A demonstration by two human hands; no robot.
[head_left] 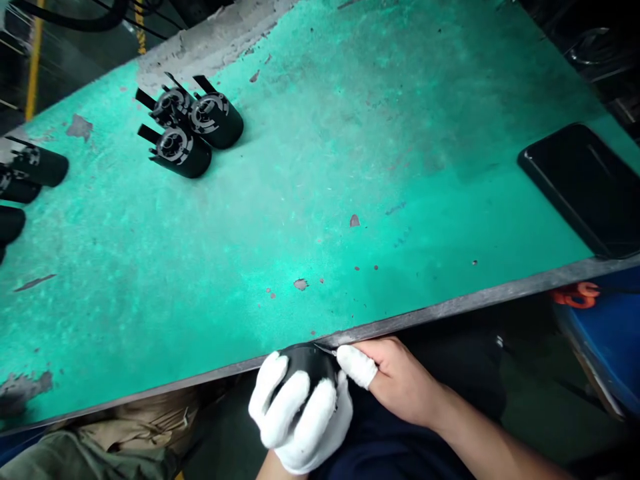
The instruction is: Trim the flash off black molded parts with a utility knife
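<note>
In a white glove, my left hand [303,420] wraps its fingers round a black cylindrical plastic part [307,362] at the table's front edge. My right hand [403,380] is bare except for a white cover on the thumb. Its closed fingers pinch a thin, pointed metal blade [325,349], whose tip meets the rim of the black part. Whatever handle the blade has is hidden inside that hand. The far side of the part and its lower end are covered by the glove.
Three black cylindrical housings [193,160] with upright tabs stand at the upper left of the worn green table [400,167]. Several similar parts [47,165] are at the left edge. A black tray-like object [585,190] lies at right, with orange-handled scissors [577,295] below it.
</note>
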